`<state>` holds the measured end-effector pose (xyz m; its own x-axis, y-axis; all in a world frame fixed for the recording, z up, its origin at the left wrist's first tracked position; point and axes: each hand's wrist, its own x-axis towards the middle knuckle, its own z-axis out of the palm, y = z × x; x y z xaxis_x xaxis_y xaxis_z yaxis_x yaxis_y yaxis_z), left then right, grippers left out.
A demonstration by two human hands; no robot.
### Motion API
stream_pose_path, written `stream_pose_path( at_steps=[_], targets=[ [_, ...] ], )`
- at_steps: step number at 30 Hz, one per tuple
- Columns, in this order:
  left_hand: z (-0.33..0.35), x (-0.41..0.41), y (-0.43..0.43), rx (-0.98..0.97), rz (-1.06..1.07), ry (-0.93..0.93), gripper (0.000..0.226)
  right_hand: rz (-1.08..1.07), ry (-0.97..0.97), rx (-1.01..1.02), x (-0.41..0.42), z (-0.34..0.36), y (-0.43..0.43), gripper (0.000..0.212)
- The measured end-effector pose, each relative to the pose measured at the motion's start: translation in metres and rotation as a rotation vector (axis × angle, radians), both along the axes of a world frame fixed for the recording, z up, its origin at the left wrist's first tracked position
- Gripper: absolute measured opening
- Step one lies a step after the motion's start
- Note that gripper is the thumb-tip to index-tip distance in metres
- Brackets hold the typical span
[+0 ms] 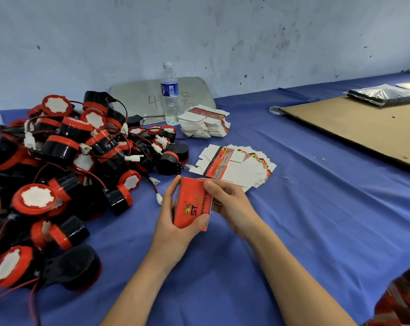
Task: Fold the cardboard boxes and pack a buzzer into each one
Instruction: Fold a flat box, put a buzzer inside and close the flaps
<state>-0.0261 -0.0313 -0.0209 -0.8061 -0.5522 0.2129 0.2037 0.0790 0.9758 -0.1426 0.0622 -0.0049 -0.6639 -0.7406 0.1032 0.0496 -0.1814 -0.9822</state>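
A red cardboard box with black and gold print is held upright above the blue cloth, in front of me. My left hand grips it from the left and below, thumb on its front face. My right hand holds its right side, with the thumb curled over the top edge. A big heap of black-and-red buzzers with red wires lies to the left. Flat unfolded boxes are fanned out just beyond my hands, and a second stack of flat boxes sits further back.
A water bottle stands near the wall in front of a grey panel. A brown cardboard sheet lies at the right, with a tape roll at its corner and a plastic-wrapped pack behind it.
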Motion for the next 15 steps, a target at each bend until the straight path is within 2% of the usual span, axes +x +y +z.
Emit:
stream_pose_path(
  at_steps=[2, 6, 11, 15],
  targets=[
    [-0.0007, 0.0001, 0.0017, 0.004, -0.012, -0.016, 0.077, -0.021, 0.015, 0.011, -0.0003, 0.0006, -0.0001, 0.028],
    [-0.0010, -0.0006, 0.0002, 0.083, -0.001, -0.008, 0.052, -0.009, 0.037, 0.020, -0.0011, 0.0005, 0.0003, 0.025],
    [-0.0015, -0.0003, -0.0057, 0.041, 0.017, 0.000, 0.045, 0.020, 0.067, 0.018, -0.0003, -0.0033, -0.0009, 0.022],
    [-0.0040, -0.0003, -0.0045, -0.042, 0.037, -0.017, 0.055, -0.006, 0.145, 0.050, 0.0031, -0.0030, -0.0031, 0.028]
  ],
)
